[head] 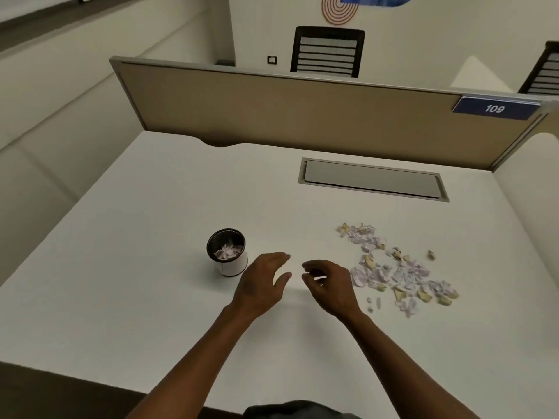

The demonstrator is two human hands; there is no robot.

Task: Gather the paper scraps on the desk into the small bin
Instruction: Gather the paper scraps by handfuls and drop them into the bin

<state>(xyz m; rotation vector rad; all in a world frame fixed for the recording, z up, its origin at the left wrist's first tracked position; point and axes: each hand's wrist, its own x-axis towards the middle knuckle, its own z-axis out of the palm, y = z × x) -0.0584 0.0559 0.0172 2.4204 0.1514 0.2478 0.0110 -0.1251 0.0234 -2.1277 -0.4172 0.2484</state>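
Room: office cubicle, with a tan partition [302, 116] along the counter's far edge and a blue plate reading 109 [496, 108] at its right end; a black slatted chair back [326, 52] shows beyond.
Counter: white counter [151, 222], with a grey hatch cover [372, 179] set into it near the far edge.
Small bin: round small bin [227, 253] with a dark rim and white wall, upright left of the counter's middle, some crumpled scraps already inside.
Paper scraps: loose spread of pale lilac and tan paper scraps [399, 267] towards the right edge, well apart from the bin.
Left hand: left hand [261, 282] hovers just beside the bin, fingers spread and loose, holding nothing.
Right hand: right hand [328, 284] sits between the left hand and the scraps, fingers curled towards the thumb; I cannot tell whether it is pinching a scrap.
Near edge: both bare forearms reach in over it.
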